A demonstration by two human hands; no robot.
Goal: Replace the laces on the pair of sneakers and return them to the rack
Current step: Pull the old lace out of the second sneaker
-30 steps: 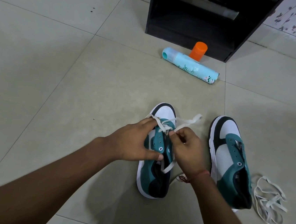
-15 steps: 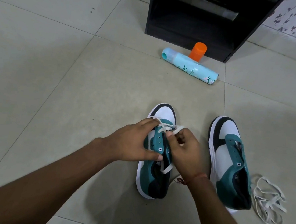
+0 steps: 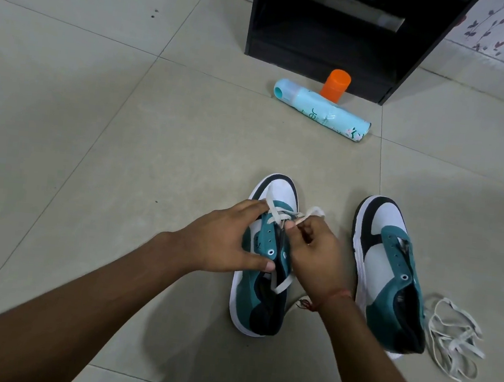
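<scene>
— Where's the shoe being laced?

— The left sneaker (image 3: 264,254) stands on the tiled floor (image 3: 94,143), toe pointing at the black rack (image 3: 339,29), directly under both hands. The left hand (image 3: 223,240) grips its side, thumb pressed near an eyelet, fingers over the front. The right hand (image 3: 315,253) pinches the white lace (image 3: 282,215) just above the tongue, fingers curled round it.

— And its look?

— Teal, white and black, laced only through the front eyelets; a loop of lace lies across the opening.

— The other one?

— The right sneaker (image 3: 389,267) stands just beside the right wrist, unlaced, with a loose lace (image 3: 452,339) heaped against its heel side.

— Anything else?

— A pale blue spray can (image 3: 321,111) lies near the rack, touching an orange cap (image 3: 335,84).
</scene>
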